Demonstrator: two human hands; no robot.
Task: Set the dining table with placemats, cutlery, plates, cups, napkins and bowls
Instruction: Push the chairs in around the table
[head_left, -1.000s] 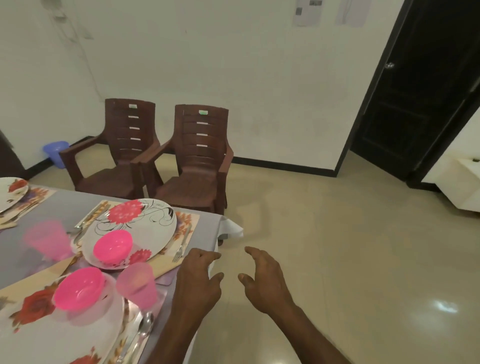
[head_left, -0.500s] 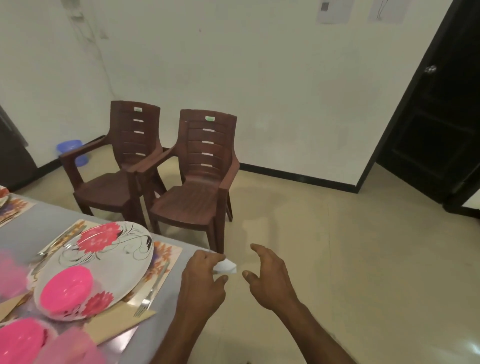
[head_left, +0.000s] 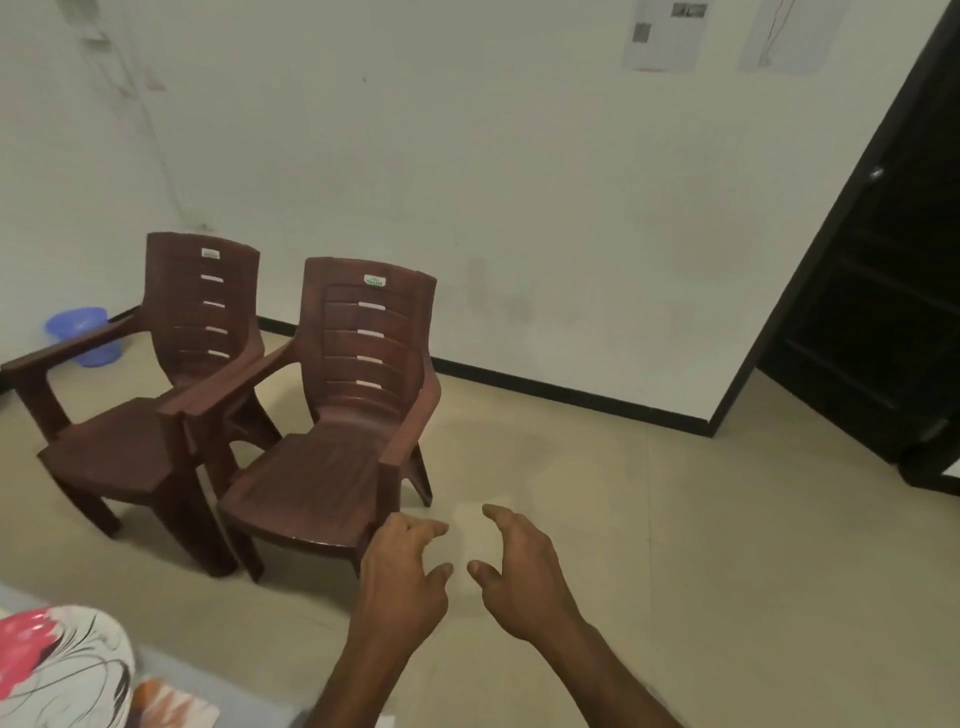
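Hands out over the floor, left hand (head_left: 402, 582) and right hand (head_left: 522, 571) with fingers loosely apart, holding nothing, flowered plate (head_left: 62, 665) on bench (head_left: 249, 696) corner lower left, two brown chairs (head_left: 332, 415) beside, dark door (head_left: 883, 312) right.

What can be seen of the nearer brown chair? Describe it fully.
The nearer brown chair looks like moulded dark reddish-brown plastic, with a curved back cut by horizontal slots, a small label near the top, two armrests, a glossy seat and splayed legs. It stands upright on the beige floor, pressed close beside a matching chair, empty. No hand touches it.
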